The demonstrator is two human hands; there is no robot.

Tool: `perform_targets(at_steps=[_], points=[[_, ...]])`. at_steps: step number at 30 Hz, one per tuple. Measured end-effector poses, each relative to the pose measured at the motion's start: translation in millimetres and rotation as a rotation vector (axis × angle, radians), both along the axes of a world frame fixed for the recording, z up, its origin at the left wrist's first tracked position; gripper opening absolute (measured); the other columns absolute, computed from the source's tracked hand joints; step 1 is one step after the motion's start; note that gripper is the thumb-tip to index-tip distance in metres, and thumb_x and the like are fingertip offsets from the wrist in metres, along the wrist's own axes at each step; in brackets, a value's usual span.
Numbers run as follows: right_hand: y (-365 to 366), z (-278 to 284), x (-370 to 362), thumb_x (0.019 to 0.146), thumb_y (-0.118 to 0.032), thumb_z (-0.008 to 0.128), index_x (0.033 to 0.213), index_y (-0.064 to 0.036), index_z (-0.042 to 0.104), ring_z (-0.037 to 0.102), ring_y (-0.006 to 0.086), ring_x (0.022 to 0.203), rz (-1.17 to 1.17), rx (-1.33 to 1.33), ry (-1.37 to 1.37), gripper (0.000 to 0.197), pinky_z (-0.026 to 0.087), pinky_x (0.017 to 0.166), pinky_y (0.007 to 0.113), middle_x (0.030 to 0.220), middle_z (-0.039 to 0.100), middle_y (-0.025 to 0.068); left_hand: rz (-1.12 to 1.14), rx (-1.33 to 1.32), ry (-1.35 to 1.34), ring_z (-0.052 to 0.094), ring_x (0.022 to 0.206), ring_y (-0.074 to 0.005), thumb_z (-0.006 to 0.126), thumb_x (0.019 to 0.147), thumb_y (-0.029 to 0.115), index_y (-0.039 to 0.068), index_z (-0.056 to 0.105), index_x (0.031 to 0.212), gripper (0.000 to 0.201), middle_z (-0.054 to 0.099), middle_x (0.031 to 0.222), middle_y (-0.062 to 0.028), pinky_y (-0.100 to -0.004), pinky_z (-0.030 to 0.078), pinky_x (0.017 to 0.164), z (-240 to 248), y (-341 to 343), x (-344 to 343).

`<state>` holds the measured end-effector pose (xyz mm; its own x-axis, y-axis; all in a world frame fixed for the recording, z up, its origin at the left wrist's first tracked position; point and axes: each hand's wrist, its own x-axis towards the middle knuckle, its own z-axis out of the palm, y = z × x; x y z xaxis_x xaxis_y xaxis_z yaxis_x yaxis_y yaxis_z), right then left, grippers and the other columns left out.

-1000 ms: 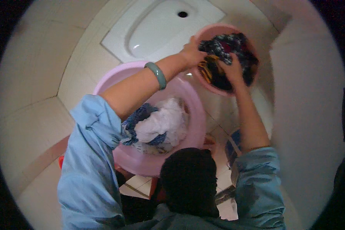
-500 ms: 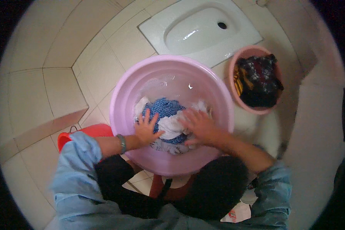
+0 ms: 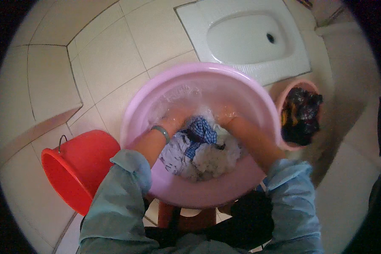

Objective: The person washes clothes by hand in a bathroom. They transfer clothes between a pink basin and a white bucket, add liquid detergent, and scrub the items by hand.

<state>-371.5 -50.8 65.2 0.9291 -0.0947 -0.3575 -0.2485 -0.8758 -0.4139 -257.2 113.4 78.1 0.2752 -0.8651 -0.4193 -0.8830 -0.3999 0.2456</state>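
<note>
A large pink basin (image 3: 133, 103) holds sudsy water and a heap of wet laundry. On top of the heap lies a blue checked cloth (image 3: 203, 132), with a white garment with dark marks (image 3: 175, 152) and a whitish cloth (image 3: 218, 161) around it. My left hand (image 3: 180, 116) dips into the water at the far left side of the pile. Opposite it, my right hand (image 3: 225, 113) is sunk in the water at the far right side. Foam and water hide the fingers of both hands, so whether they grip any cloth does not show.
A red bucket (image 3: 95, 148) lies tipped on the tiled floor at the left. To the right stands a smaller pink basin (image 3: 283, 99) with dark clothes (image 3: 301, 116). A white squat toilet (image 3: 220, 65) is set in the floor behind.
Both hands have moved from on top of the laundry to its far side, down into the water. The cloth pile has shifted and turned over. The view has tilted, showing more of the red bucket.
</note>
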Motion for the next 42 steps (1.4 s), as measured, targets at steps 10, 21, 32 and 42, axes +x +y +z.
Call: perform_targets(at_steps=[10,21,32,42], points=[[11,5,-29,0.081,-0.050,0.049,0.110,-0.0016,0.060,0.056,0.0320,0.104,-0.808,0.420,0.180,0.057,0.041,0.089,0.039,0.112,0.059,0.0207,0.814,0.038,0.384,0.057,0.101,-0.0385,0.033,0.090,0.045,0.001,0.061,0.107,0.055,0.059,0.106,-0.0243,-0.0440,0.042,0.089,46,-21,-25],[117,126,-152,0.078,-0.041,0.058,0.101,-0.0106,0.063,0.054,0.0356,0.101,-0.894,0.146,0.000,0.039,0.043,0.085,0.040,0.108,0.058,0.0191,1.436,-0.042,0.567,0.058,0.095,-0.0383,0.036,0.089,0.048,0.006,0.054,0.110,0.050,0.059,0.107,-0.0226,-0.0518,0.040,0.083,112,67,-176],[139,79,-137,0.081,-0.024,0.053,0.107,-0.0104,0.058,0.043,0.0352,0.113,-0.523,-0.263,-0.326,0.030,0.030,0.095,0.048,0.117,0.051,0.0158,0.932,-0.200,-0.008,0.037,0.116,-0.0371,0.054,0.082,0.032,0.016,0.049,0.124,0.045,0.041,0.131,-0.0128,-0.0508,0.030,0.093,47,74,-197],[35,-11,25,0.081,-0.035,0.049,0.104,-0.0064,0.062,0.055,0.0362,0.102,-0.215,0.038,0.320,0.039,0.041,0.087,0.045,0.108,0.059,0.0207,0.895,-0.163,-0.114,0.060,0.074,-0.0336,0.047,0.082,0.025,0.008,0.058,0.078,0.020,0.060,0.077,-0.0133,-0.0447,0.046,0.068,17,34,-122]])
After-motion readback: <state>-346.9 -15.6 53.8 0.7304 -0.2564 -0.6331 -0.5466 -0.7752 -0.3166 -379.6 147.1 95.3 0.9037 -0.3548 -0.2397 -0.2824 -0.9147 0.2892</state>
